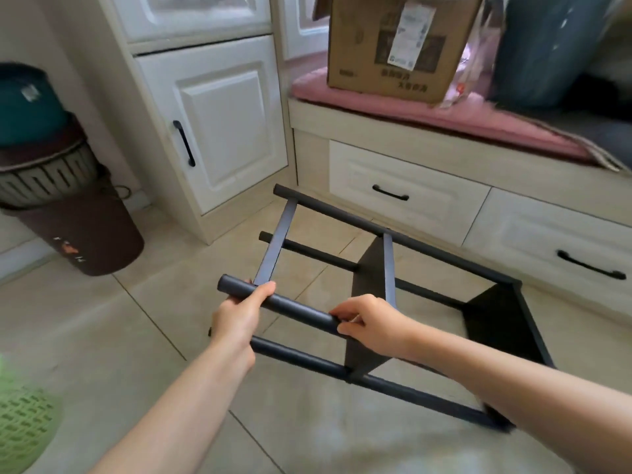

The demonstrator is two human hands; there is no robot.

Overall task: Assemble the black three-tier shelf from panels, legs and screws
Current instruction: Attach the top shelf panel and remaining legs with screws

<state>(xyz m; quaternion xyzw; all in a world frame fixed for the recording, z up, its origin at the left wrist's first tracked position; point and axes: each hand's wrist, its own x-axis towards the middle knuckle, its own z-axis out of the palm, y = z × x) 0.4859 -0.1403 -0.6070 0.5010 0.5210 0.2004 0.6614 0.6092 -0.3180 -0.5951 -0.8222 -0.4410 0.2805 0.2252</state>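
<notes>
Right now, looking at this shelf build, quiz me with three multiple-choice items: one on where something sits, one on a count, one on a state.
1. Where does the cardboard box sit?
A. on the pink cushion
B. on the tiled floor
C. inside the cabinet

2. How many panels are fitted between the legs of the black shelf frame?
A. one
B. three
C. five

3. What are the hands doing?
A. both hang free
B. one holds a screwdriver
C. both grip the same shelf leg

Answers: 1 A, the box rests on the cushion of the window seat. 2 B, three panels cross the frame. 3 C, the left hand and the right hand curl round the near upper leg.
</notes>
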